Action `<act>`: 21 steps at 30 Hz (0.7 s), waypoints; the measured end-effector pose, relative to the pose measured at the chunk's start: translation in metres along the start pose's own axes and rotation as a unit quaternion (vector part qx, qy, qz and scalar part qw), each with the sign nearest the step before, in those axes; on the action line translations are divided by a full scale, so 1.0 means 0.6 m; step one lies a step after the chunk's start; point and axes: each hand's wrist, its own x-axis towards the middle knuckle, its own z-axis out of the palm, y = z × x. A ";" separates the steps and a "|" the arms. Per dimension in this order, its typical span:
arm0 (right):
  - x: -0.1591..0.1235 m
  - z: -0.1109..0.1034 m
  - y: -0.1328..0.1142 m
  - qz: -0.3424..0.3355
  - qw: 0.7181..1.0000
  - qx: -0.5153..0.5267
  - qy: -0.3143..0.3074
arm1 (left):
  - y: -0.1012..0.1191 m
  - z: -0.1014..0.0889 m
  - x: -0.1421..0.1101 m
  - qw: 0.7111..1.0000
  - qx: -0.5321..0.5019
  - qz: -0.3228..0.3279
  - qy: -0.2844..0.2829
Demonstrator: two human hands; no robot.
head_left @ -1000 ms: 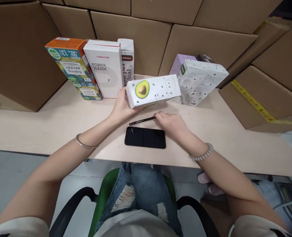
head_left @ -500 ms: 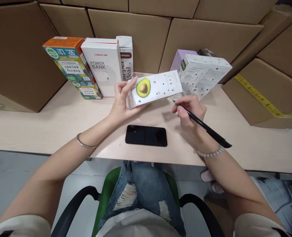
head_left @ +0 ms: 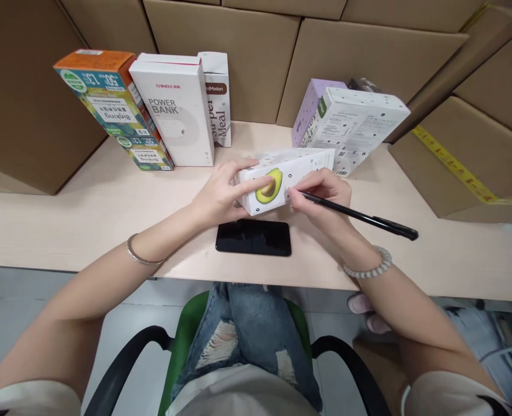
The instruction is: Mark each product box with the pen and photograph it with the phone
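Observation:
A white carton with an avocado picture (head_left: pixel 277 184) is tilted over the table, its narrow side turned toward me. My left hand (head_left: pixel 225 193) grips the carton's left end, one finger lying across the avocado. Between the fingertips of my right hand (head_left: pixel 323 199) is a black pen (head_left: pixel 368 219), its back end pointing right. The pen's tip is at the carton's printed side, partly covered by my fingers; whether it touches cannot be made out. Just below the carton lies a black smartphone (head_left: pixel 253 237), screen up.
Orange-and-blue boxes (head_left: pixel 112 110), a white power bank box (head_left: pixel 173 115) and a slim white carton (head_left: pixel 216 104) stand at the back left. A purple box (head_left: pixel 310 110) and a speckled white box (head_left: pixel 360 124) stand behind on the right. Cardboard boxes (head_left: pixel 468 156) border the table (head_left: pixel 152 199).
The avocado carton has come down and slightly right, toward the phone, its printed side turned more toward me. My right hand has moved left with the pen, up to the carton.

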 end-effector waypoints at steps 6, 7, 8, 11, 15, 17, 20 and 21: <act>-0.001 0.003 -0.004 -0.018 0.999 -0.028 0.000 | 0.010 0.001 0.007 0.998 -0.037 -0.050 -0.008; -0.002 0.003 -0.008 -0.018 0.999 -0.035 -0.002 | 0.012 0.000 0.008 0.997 -0.044 -0.058 -0.010; -0.002 0.003 -0.011 -0.019 0.999 -0.041 -0.001 | 0.012 0.000 0.008 0.997 -0.046 -0.060 -0.010; -0.002 0.002 -0.015 -0.035 0.998 -0.061 -0.004 | 0.008 0.001 0.006 0.999 -0.032 -0.027 0.000; 0.004 -0.001 0.000 -0.133 0.982 -0.130 -0.037 | -0.005 0.004 0.004 1.000 -0.014 0.001 0.017; 0.009 -0.001 0.011 -0.215 0.964 -0.149 -0.057 | -0.011 0.001 0.005 0.999 -0.015 -0.010 0.033; 0.013 -0.002 0.022 -0.268 0.934 -0.199 -0.126 | -0.021 -0.009 0.007 0.998 -0.019 -0.018 0.051; 0.013 -0.003 0.025 -0.263 0.927 -0.225 -0.146 | -0.025 -0.013 0.007 0.998 -0.018 -0.019 0.052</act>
